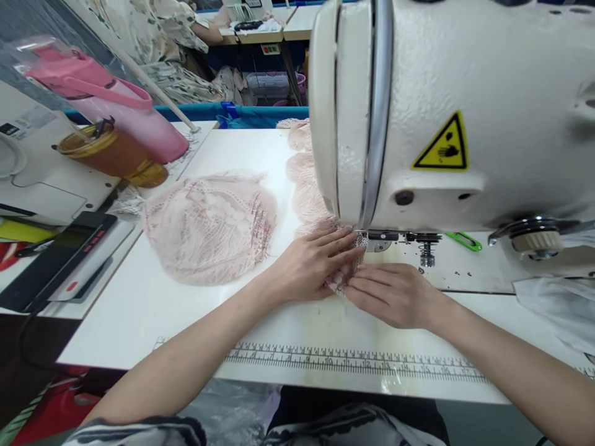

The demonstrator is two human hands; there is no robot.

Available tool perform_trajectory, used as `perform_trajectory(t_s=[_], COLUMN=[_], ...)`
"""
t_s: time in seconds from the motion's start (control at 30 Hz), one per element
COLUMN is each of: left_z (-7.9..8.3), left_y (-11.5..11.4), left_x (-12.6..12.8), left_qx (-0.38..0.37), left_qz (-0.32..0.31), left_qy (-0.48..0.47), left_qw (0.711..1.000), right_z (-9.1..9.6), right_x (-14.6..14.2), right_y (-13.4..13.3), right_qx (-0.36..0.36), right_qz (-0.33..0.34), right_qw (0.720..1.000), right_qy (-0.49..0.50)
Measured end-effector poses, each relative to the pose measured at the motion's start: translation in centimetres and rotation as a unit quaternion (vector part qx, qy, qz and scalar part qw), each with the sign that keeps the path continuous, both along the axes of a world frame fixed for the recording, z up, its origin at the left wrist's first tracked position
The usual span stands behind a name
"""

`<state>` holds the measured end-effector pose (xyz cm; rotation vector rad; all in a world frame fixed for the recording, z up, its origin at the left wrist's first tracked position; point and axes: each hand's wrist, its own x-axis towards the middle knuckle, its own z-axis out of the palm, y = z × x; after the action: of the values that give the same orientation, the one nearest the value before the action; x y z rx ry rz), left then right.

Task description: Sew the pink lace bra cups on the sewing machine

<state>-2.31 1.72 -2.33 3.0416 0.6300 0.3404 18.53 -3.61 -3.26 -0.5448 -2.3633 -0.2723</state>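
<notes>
My left hand [311,263] lies flat on a piece of pink lace fabric [344,272], fingers stretched toward the presser foot [379,238] of a white sewing machine [455,111]. Just to the right, my right hand [395,294] rests on the same lace with its fingers together and flat, fingertips pointing left against the fabric edge. Both hands press the lace onto the white table [186,310]. Sewn lace trails away behind the machine head [304,186]. The needle itself is hidden by the machine head.
A pile of pink lace pieces [209,226] lies left of my hands. A pink bottle [116,102] and a brown cup [111,155] lie at the far left beside a control panel [60,260]. A printed ruler [353,359] runs along the table's front edge. Another person sits at the back.
</notes>
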Motion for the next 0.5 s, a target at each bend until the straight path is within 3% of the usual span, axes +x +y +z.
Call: perform_trajectory(t_s=[0.5], left_z=[-0.3], left_y=[-1.0], left_x=[0.9], left_qx=[0.024], left_qz=[0.049], left_qy=[0.038], left_qw=[0.998], right_z=[-0.4], right_x=[1.2], right_y=[-0.4], right_qx=[-0.022], right_qz=[-0.073], right_qw=[0.995], right_qy=[-0.069])
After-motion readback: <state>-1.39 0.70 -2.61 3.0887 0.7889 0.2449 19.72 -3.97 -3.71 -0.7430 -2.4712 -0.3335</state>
